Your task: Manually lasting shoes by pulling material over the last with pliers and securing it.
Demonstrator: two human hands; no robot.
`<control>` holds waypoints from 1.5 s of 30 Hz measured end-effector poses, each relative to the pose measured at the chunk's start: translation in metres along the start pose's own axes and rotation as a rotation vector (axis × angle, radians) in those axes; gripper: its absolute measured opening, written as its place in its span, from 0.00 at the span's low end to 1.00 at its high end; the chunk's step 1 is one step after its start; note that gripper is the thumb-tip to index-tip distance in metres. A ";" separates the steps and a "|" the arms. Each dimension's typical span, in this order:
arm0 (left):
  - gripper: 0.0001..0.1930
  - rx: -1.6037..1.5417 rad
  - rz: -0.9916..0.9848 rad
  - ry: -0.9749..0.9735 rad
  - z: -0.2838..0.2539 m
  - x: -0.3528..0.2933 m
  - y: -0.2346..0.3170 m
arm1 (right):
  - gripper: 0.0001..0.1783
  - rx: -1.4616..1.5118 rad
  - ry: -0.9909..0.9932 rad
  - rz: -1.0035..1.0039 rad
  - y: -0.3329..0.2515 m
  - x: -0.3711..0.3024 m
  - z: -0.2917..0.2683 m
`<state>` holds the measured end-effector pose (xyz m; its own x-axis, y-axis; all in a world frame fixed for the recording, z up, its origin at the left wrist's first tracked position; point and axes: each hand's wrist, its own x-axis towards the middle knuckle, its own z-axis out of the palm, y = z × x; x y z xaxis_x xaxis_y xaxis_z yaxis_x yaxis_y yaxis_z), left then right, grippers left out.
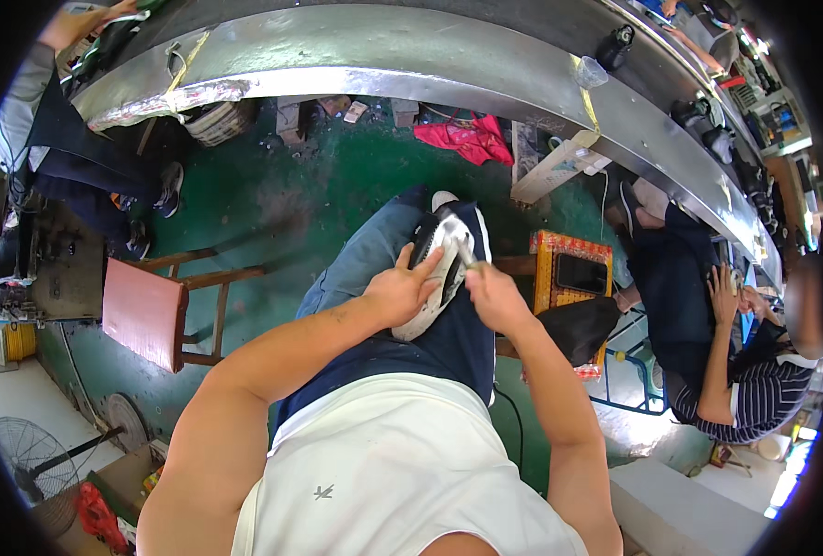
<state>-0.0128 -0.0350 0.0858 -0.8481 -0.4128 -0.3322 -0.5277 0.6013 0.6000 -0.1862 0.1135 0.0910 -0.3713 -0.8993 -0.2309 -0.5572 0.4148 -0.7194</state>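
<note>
Left hand (402, 289) grasps the shoe (418, 322) at the frame's centre, bracing it on the lap (471, 343), apparently to keep it steady, while the right hand (496, 296), just beside it, grips a tool (465, 249), too blurred to identify, tilted toward the shoe's upper end.

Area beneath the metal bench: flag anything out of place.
A red cloth sits bunched up below the metal bench, perhaps dropped rather than put away; whether it touches the floor is unclear.
</note>
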 end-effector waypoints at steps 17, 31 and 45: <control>0.54 -0.430 -0.063 0.001 0.020 -0.028 -0.026 | 0.25 0.176 -0.248 0.194 -0.013 -0.048 0.009; 0.31 -0.857 0.254 0.239 -0.120 0.037 0.054 | 0.17 0.746 0.148 0.300 0.048 -0.102 0.035; 0.33 -1.012 -0.084 0.010 0.082 0.058 -0.067 | 0.26 0.065 -0.250 0.136 -0.005 -0.079 -0.038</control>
<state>-0.0304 -0.0429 -0.0330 -0.8072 -0.4358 -0.3981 -0.2930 -0.2896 0.9112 -0.1822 0.1873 0.1378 -0.2408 -0.8455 -0.4767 -0.4633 0.5317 -0.7090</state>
